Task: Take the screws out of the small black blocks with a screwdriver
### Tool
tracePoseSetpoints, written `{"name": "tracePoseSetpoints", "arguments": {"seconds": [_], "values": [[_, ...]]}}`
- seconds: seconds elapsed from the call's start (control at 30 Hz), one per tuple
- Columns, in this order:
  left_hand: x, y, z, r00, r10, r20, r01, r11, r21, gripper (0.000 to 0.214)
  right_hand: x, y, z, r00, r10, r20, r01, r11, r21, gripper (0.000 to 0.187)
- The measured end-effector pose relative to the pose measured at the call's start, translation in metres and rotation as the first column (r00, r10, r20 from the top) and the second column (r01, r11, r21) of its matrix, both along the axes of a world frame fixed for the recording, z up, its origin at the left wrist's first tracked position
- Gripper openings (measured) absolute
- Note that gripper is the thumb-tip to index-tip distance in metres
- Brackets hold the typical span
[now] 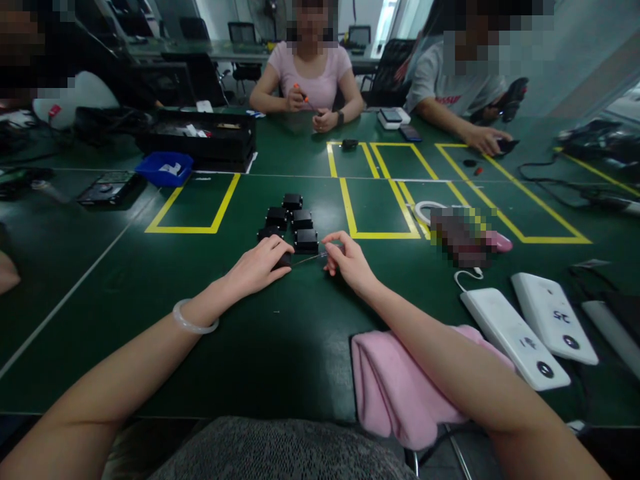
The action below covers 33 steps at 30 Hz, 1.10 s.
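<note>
My left hand (263,261) is closed around a small black box-shaped part (284,261) on the green table (215,373). From the right, my right hand (350,264) pinches a thin screwdriver (309,259). Its slim metal shaft points left, with the tip at or close to the black part; whether they touch I cannot tell. Just beyond my hands stand several similar black box-shaped parts (305,239) in a loose cluster. Part of the nearest left one is hidden by my left hand.
Yellow tape outlines (385,235) mark the table. At right lie a pink cloth (385,380), white power banks (515,337) and cables. A blue tray (165,170) and black bin (200,143) stand back left. Across the table, one person (313,80) holds an orange-handled tool; another (460,100) handles a dark part.
</note>
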<state>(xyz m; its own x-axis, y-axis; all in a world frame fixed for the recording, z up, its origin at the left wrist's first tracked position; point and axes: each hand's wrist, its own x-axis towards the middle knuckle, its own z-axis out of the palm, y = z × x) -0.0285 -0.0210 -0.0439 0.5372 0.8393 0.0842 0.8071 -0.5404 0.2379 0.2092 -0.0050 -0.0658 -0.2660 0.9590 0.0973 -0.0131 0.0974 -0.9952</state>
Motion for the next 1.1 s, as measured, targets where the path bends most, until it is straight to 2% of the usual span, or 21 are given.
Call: {"name": "tracePoseSetpoints", "arguments": {"seconds": [0.17, 0.53, 0.77, 1.1], "values": [[-0.0014, -0.0003, -0.0004, 1.0, 0.012, -0.003, -0.012, 0.999, -0.039, 0.034, -0.0004, 0.0008, -0.0034, 1.0, 0.022, 0.002, -0.022, 0.999, -0.029, 0.03], [-0.0041, -0.0028, 0.0018, 1.0, 0.004, -0.016, -0.005, 0.998, -0.056, 0.034, -0.003, -0.0003, -0.0067, 1.0, 0.016, 0.024, -0.016, 1.0, -0.012, 0.024], [-0.0056, -0.0015, -0.0001, 1.0, 0.005, -0.016, -0.006, 0.999, -0.041, 0.034, -0.0046, -0.0039, -0.0024, 1.0, 0.025, 0.008, -0.024, 1.0, -0.004, 0.011], [-0.0066, -0.0013, -0.0008, 1.0, -0.012, 0.006, 0.012, 0.999, -0.031, 0.034, -0.0042, -0.0019, -0.0015, 0.999, 0.04, 0.036, -0.039, 0.999, -0.026, 0.021]]}}
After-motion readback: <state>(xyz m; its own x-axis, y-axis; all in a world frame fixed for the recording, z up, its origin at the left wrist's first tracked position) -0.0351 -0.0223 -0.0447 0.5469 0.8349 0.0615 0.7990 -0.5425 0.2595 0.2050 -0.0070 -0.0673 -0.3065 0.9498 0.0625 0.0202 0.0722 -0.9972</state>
